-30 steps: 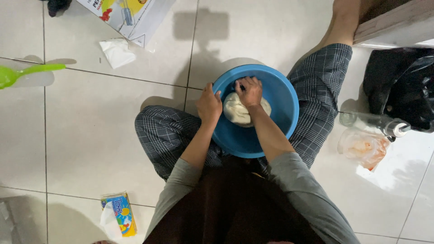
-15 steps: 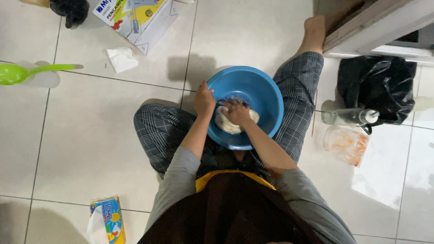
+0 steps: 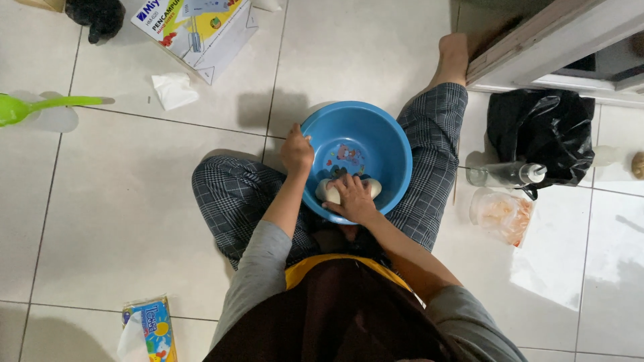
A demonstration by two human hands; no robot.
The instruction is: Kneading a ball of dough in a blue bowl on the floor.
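I sit on a tiled floor with a round blue plastic bowl (image 3: pixel 386 144) between my legs. A pale lump of dough (image 3: pixel 328 192) lies at the bowl's near side. My right hand (image 3: pixel 353 198) presses down on the dough, fingers spread over it. My left hand (image 3: pixel 296 151) grips the bowl's left rim. A colourful picture shows on the bowl's bottom.
A clear bottle (image 3: pixel 504 175) and a plastic bag with orange contents (image 3: pixel 501 213) lie to the right, by a black bag (image 3: pixel 540 131). A printed cardboard box (image 3: pixel 198 30), crumpled tissue (image 3: pixel 173 89) and green ladle (image 3: pixel 40 107) lie at the left; a tissue pack (image 3: pixel 149 330) sits near left.
My right hand has dragged the dough from the bowl's middle to its near side. The view has shifted, so the bowl sits higher and more of the right floor shows.
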